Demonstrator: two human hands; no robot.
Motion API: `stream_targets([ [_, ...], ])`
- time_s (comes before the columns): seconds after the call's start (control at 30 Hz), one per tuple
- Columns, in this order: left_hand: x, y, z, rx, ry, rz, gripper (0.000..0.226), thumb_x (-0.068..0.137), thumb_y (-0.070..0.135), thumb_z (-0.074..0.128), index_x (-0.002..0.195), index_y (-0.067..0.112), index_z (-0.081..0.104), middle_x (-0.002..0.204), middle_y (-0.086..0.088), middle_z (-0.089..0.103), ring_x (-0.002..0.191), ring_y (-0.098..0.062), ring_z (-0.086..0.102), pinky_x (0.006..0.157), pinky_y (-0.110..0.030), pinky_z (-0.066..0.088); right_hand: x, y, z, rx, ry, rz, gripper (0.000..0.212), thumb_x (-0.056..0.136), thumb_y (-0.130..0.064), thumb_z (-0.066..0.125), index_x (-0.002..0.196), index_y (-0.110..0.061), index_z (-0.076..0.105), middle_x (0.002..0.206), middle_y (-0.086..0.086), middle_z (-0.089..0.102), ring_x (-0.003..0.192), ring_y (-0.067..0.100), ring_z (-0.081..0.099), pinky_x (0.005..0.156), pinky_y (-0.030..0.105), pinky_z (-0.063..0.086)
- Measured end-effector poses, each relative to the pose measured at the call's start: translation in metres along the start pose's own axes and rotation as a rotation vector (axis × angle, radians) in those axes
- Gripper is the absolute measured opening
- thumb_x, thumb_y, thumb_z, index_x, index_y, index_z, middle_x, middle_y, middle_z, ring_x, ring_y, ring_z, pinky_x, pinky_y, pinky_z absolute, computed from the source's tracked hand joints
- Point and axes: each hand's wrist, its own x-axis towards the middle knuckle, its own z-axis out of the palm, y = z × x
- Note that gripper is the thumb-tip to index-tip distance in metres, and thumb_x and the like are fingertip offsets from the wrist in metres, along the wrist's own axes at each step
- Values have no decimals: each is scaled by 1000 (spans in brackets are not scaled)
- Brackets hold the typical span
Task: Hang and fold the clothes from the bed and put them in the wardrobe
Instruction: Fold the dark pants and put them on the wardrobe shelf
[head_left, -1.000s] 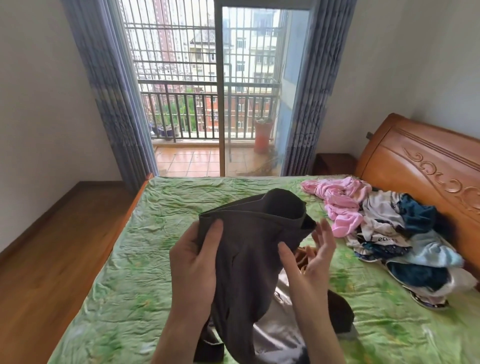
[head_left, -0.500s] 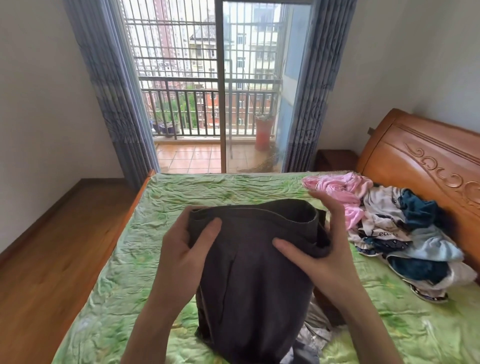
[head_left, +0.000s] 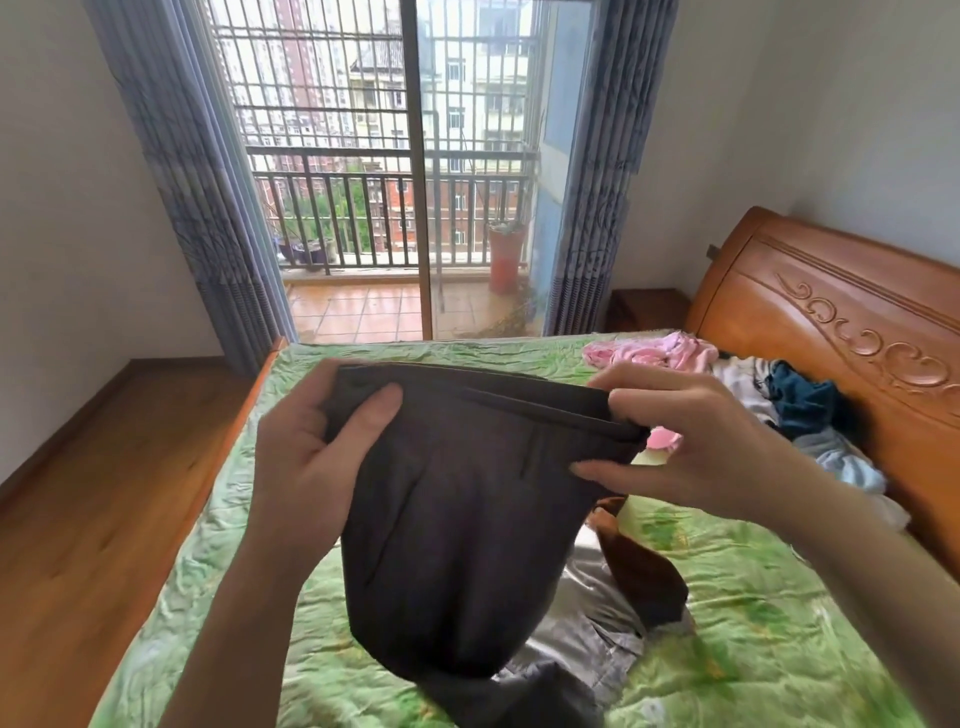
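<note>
I hold dark grey trousers (head_left: 457, 530) up over the bed (head_left: 218, 545) by their waistband. My left hand (head_left: 317, 462) grips the left end of the waistband, thumb on the front. My right hand (head_left: 691, 441) pinches the right end, fingers behind and thumb in front. The waistband is stretched nearly flat between both hands. The legs hang down and bunch on the green bedspread, showing a silvery lining (head_left: 597, 623) and a brown piece (head_left: 644, 571). A heap of pink, white and blue clothes (head_left: 769, 400) lies by the headboard.
The wooden headboard (head_left: 841, 332) stands at right, a nightstand (head_left: 644, 309) beyond it. Blue curtains (head_left: 192, 197) frame a glass balcony door (head_left: 415, 182) ahead. Wooden floor (head_left: 83, 519) runs along the bed's left side. No wardrobe is in view.
My right hand went from open beside the trousers to pinching the waistband. Both hands pulled apart, stretching the waistband wide and level.
</note>
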Motion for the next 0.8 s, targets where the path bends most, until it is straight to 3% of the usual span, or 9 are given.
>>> stream_targets([
  [0.07, -1, 2, -5, 2, -10, -14, 16, 91, 21, 68, 92, 30, 81, 91, 4, 79, 85, -11, 73, 77, -24, 60, 1, -5, -5, 36, -11, 30, 41, 89, -41, 76, 67, -14, 53, 73, -16, 54, 65, 7, 55, 57, 15, 46],
  [0.13, 0, 3, -8, 17, -30, -20, 16, 92, 23, 65, 92, 27, 81, 88, 4, 78, 83, -10, 72, 75, -22, 59, 3, -9, -8, 79, 6, 68, 36, 87, -39, 76, 65, -24, 51, 64, -16, 50, 59, 4, 51, 57, 10, 41],
  [0.2, 1, 4, -9, 33, -31, -8, 15, 94, 22, 63, 95, 22, 78, 87, 7, 78, 82, -8, 72, 73, -20, 58, 8, -14, -8, 115, 16, 102, 27, 86, -39, 75, 70, -31, 55, 67, -17, 57, 61, 6, 58, 57, 15, 48],
  [0.3, 12, 9, -10, 38, -25, 28, 15, 95, 21, 62, 100, 14, 74, 87, 9, 78, 82, -6, 72, 74, -20, 57, 16, -18, -11, 161, 17, 143, 17, 87, -41, 73, 88, -26, 64, 81, -12, 68, 77, 12, 70, 62, 24, 59],
  [0.43, 38, 25, -9, 87, -114, 97, 13, 98, 18, 60, 97, 13, 71, 81, 15, 75, 77, 0, 68, 70, -16, 55, 34, -20, -32, 233, 5, 258, 44, 86, -36, 72, 128, -34, 60, 108, -18, 73, 98, 2, 72, 75, 20, 61],
  [0.57, 58, 31, -6, 148, -141, 101, 15, 104, 14, 57, 102, 15, 72, 86, 14, 76, 83, -3, 71, 74, -18, 55, 52, -20, -47, 83, -11, 262, 38, 83, -40, 74, 119, -29, 73, 99, -23, 75, 91, -3, 72, 78, 13, 57],
  [0.63, 59, 27, -4, 182, -134, 79, 16, 105, 15, 58, 103, 18, 73, 89, 13, 76, 87, -7, 71, 76, -23, 57, 58, -20, -52, 37, -83, 270, 34, 80, -46, 75, 112, -34, 74, 92, -26, 74, 86, -5, 71, 74, 11, 55],
  [0.73, 57, 18, 1, 203, -148, 27, 15, 106, 21, 60, 105, 23, 75, 96, 7, 77, 96, -18, 73, 87, -42, 61, 68, -17, -45, -41, -324, 296, 53, 75, -61, 76, 123, -46, 59, 90, -27, 72, 81, -9, 69, 68, 10, 53],
  [0.8, 53, 13, 4, 226, -154, 4, 15, 103, 24, 61, 107, 23, 75, 99, 5, 77, 100, -21, 72, 92, -47, 60, 69, -9, -29, -98, -436, 284, 48, 80, -57, 78, 120, -42, 56, 95, -24, 68, 85, -5, 67, 67, 16, 52],
])
